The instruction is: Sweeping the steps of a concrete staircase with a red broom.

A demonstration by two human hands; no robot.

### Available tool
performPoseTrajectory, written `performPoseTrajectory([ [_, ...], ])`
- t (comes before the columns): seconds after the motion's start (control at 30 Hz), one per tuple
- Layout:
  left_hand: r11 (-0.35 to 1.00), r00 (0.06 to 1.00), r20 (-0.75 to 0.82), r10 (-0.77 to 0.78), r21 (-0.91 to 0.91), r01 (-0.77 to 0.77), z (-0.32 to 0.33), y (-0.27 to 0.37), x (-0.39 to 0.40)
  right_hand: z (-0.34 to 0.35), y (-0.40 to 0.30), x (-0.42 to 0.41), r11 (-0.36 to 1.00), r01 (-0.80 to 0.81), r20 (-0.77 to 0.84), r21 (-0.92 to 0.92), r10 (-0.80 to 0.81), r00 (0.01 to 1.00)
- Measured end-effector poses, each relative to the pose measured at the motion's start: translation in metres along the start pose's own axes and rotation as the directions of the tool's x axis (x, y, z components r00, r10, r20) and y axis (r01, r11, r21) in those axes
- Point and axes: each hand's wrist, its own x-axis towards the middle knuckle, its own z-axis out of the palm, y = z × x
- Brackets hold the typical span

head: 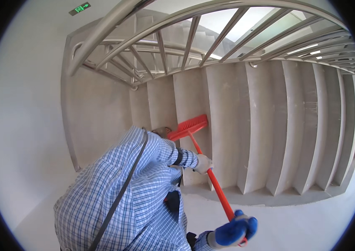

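Note:
Both my hands wear white gloves with blue coating and hold a red broom (220,191). My left hand (204,164) grips the shaft partway down. Near the upper end of the handle, my right hand (234,229) is closed, with the blue coated side showing. The broom's red head and bristles (193,124) rest on a stair tread (193,94), near the riser. Part of a shoe (162,131) shows beside the head, mostly hidden by my blue checked sleeve.
Grey steps (260,125) continue to the right. A metal railing (193,40) runs along the top, and white wall (23,109) lies at the left and bottom. A landing (99,113) adjoins the steps at left. Green exit signs (80,8) are on the walls.

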Motion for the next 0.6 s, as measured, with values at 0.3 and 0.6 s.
performPoseTrajectory([
  [0.3,0.978,0.834,-0.525,-0.169,0.013,0.207,-0.084,-0.162,0.023,0.022,0.084,-0.026,0.949,-0.316,0.341,-0.007,0.300,0.891],
  [0.6,0.995,0.997,-0.033,-0.076,0.055,0.078,-0.091,-0.015,-0.013,0.016,0.000,0.038,0.952,-0.025,-0.119,0.304,0.064,0.991],
])
